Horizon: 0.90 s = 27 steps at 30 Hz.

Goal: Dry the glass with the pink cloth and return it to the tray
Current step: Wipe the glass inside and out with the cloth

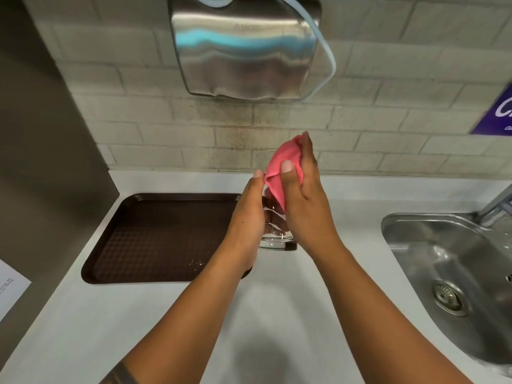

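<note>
The right hand (300, 195) has its fingers (286, 167) closed on the pink cloth (279, 173), pressing it against the upper side of the glass (274, 231), while the left hand (248, 214) wraps round the glass's other side, holding it in the air just above the tray's (155, 234) right edge. Drying looks to be mid-way; putting the glass back on the brown tray is still to do. The glass is clear, thick-based and roughly upright, its rim hard to make out behind the cloth.

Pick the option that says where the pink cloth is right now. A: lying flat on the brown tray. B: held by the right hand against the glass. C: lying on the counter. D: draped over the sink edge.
B: the right hand presses the pink cloth onto the glass, which the left hand grips above the counter.
</note>
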### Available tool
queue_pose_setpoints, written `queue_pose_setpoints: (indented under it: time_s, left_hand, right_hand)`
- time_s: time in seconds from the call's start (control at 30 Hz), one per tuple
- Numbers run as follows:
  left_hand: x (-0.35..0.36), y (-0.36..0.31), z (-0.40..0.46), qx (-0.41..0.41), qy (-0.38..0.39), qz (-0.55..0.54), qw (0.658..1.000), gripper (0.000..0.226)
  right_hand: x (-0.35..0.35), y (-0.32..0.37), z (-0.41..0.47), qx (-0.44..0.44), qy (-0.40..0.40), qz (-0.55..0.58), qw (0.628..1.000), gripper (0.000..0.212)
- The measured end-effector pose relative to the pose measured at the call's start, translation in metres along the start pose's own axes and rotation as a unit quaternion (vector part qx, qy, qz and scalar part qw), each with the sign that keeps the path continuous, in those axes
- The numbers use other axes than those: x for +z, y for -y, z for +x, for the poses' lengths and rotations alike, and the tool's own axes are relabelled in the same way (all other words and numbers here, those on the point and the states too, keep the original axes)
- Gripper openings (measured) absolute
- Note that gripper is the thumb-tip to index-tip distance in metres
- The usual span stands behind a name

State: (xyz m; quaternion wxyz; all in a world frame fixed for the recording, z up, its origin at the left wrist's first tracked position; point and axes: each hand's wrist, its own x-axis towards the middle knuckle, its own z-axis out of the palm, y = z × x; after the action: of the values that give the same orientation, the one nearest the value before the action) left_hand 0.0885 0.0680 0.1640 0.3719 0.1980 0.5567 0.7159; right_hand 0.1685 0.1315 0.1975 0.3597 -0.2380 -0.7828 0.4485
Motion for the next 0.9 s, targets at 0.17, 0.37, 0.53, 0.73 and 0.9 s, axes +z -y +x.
queue_pose_setpoints:
  time_s: [0.17,0.37,0.53,0.73,0.9]
  left_hand:
    - [-0.007,-0.011,0.005,-0.04,-0.026,-0.023,0.999,0.064]
    - [-0.01,-0.009,0.008,-0.061,-0.029,-0.075,0.995,0.055]
    - [-0.002,-0.003,0.0,-0.02,0.054,-0.106,0.993,0.043]
    - [-0.004,0.005,0.003,0.022,0.015,0.007,1.0,0.054]
    - [-0.013,-0.005,0.009,0.003,-0.035,0.021,0.999,0.063]
  right_hand:
    - [0.02,-0.015,-0.055,-0.011,0.01,-0.008,1.0,0.067]
    - [0.034,-0.024,-0.074,-0.111,0.006,-0.164,0.98,0.062]
    - [0.022,-0.003,-0.018,-0.117,-0.004,-0.248,0.962,0.062]
    - [0.005,0.005,0.01,-0.016,0.015,-0.051,0.998,0.067]
    - [0.014,-0.014,-0.025,0.089,0.045,0.048,0.994,0.068]
